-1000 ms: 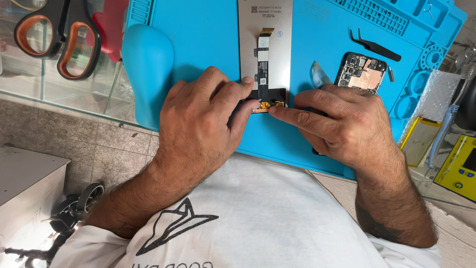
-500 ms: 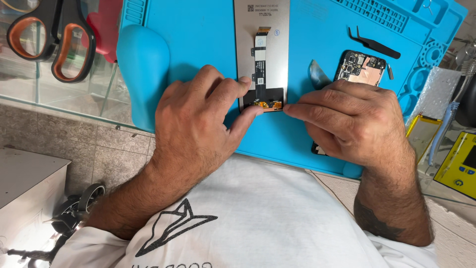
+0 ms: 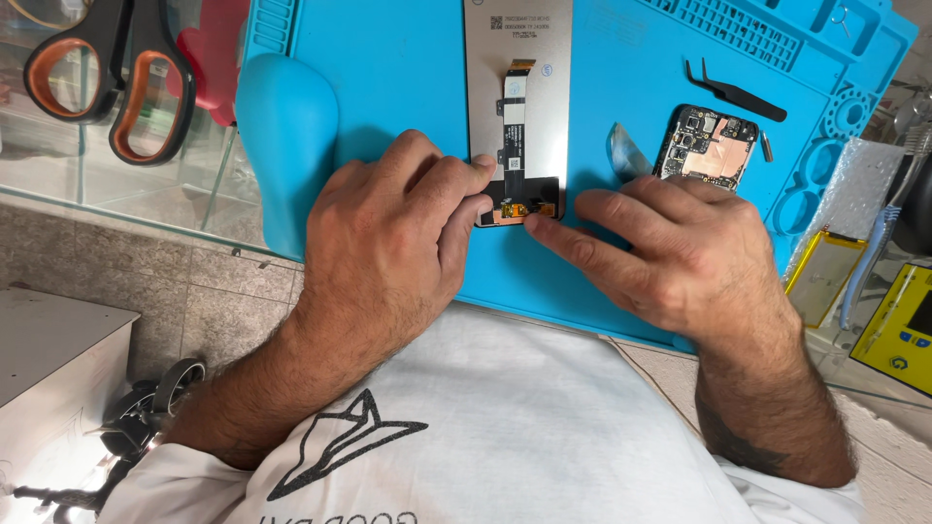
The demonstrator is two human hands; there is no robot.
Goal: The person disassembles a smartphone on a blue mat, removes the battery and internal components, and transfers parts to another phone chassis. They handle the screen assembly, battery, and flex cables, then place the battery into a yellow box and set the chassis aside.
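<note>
Leftmost, in the upper left of the frame, a pair of black scissors with orange-lined handles point(image 3: 107, 82) lies on a glass shelf point(image 3: 58, 184), and just right of it something red point(image 3: 218, 58) shows beside the edge of a large blue work mat point(image 3: 408, 68), whose near left corner curls up. Toward the middle, the left hand point(image 3: 388, 238) rests knuckles up on the mat with its fingers curled together, the fingertips pressing the lower left edge of a grey phone screen panel point(image 3: 516, 107) that lies face down at the top centre of the frame. A flex ribbon point(image 3: 513, 126) runs down the panel's back to a dark strip with small orange connectors point(image 3: 524, 210) at its lower end, between the two hands. From the right, the right hand point(image 3: 670, 257) lies flat with fingers loosely spread, its index fingertip touching the panel's lower right corner beside those connectors; whether anything is pinched beneath is hard to tell. Above this hand sit a thin clear pick point(image 3: 626, 153), an opened phone body point(image 3: 707, 146) showing its circuit board, and black tweezers point(image 3: 733, 92). Far right, off the mat, lie a flat yellow-edged battery point(image 3: 825, 277) and a yellow device point(image 3: 898, 320).
</note>
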